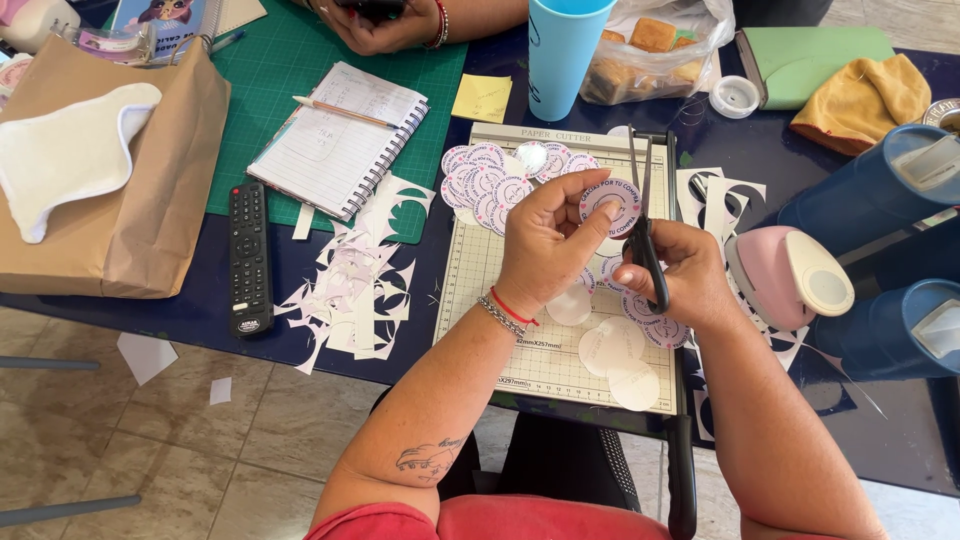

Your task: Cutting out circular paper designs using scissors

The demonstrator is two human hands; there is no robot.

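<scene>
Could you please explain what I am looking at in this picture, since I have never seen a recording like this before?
There is no machine here: a camera worn on a person's head looks down at their two bare hands. The left hand pinches a round printed sticker; the right hand holds black scissors, blades pointing away. Beneath them lies a paper cutter board on a dark blue table, with more round stickers and blank paper circles. To the left are paper scraps, a remote control, a spiral notebook and a brown paper bag. Another person's hand shows at the top.
</scene>
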